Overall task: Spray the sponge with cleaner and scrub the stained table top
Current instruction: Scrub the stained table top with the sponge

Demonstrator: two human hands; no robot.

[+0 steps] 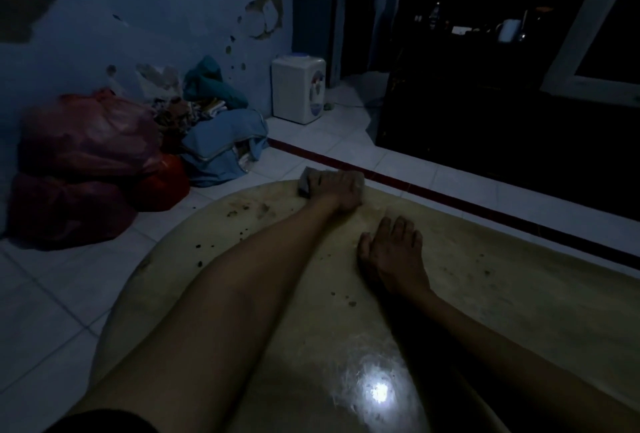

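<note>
Sponge [306, 184] gripped under left hand [341, 190] at far table [485, 294] edge, right hand [391, 252] flat, empty, nearer.

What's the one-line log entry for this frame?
phase: scrubbing | left hand: pressing sponge at table top far edge | right hand: flat, bracing | stains: remaining

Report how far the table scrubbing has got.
Done: the sponge is in use and no cleaner bottle shows. In hand: the left hand presses it at the table top's far edge while the right hand rests flat. Left: dark specks remain beside the sponge and across the middle.
</note>
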